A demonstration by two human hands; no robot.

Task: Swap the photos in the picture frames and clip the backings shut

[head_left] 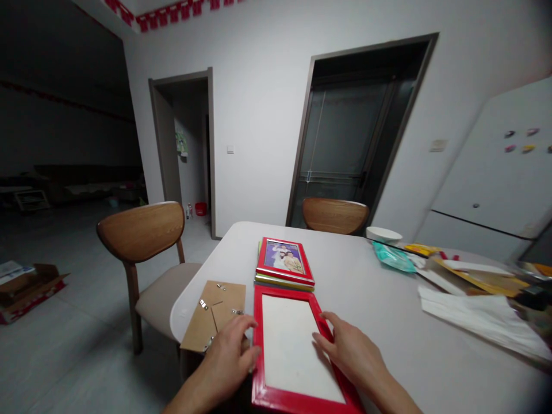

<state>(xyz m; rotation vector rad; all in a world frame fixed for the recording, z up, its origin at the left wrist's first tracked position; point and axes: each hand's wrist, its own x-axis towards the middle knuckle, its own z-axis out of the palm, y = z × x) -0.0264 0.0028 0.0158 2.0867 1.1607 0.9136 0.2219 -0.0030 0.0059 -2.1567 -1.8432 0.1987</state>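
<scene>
A red picture frame (282, 397) lies at the table's near edge, its inside a plain off-white panel (297, 345). My left hand (230, 351) grips the frame's left side, thumb and forefinger at the rim. On the opposite side my right hand (353, 348) holds the right rim, with its thumb reaching over the panel. Left of the frame, partly behind my left hand, is a brown backing board (228, 296) with metal clips and a stand flap. Just beyond sits a stack of frames, topped by a red-framed photo (282, 257) of people.
The white table (379, 333) carries a teal plastic packet (392, 257), a white bowl (383, 234), and white and yellow packaging (483, 307) on the right. Wooden chairs stand at the left (144, 230) and far side (335, 215). A cardboard box (37, 287) is on the floor.
</scene>
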